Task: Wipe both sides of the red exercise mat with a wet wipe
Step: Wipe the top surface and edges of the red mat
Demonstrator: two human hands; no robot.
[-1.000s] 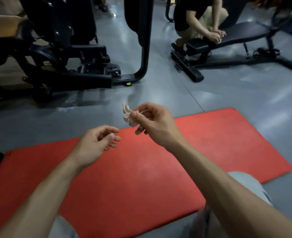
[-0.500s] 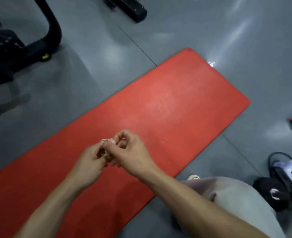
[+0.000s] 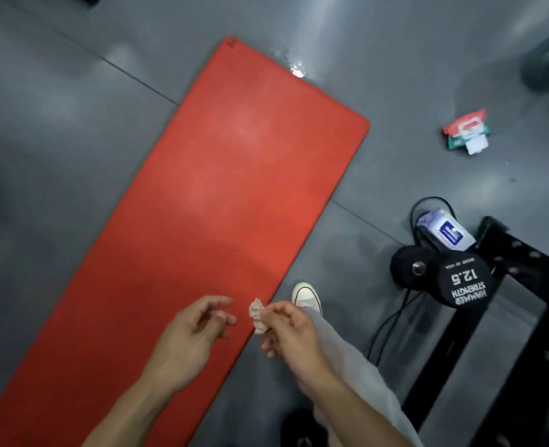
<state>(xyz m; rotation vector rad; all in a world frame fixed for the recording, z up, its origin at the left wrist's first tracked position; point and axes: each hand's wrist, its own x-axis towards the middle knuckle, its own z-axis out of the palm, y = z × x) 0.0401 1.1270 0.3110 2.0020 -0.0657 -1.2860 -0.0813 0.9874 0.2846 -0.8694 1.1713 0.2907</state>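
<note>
The mat (image 3: pixel 221 201) looks like matt red foam or rubber with a fine grain, paler and scuffed in patches. The floor (image 3: pixel 57 130) is smooth grey with a dull sheen that catches streaks of light. The wipe (image 3: pixel 257 315) is crumpled pale cloth or paper. The pack (image 3: pixel 466 132) seems glossy plastic film. The dumbbell (image 3: pixel 460 279) has a matt black rubbery head with white print and a shiny metal centre. The shoe (image 3: pixel 306 295) has a smooth white rubber toe, and the trouser leg (image 3: pixel 347 359) is soft grey cloth.

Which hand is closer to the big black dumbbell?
The right hand. It holds the wipe just left of the dumbbell. The left hand is farther away, over the red mat.
</note>
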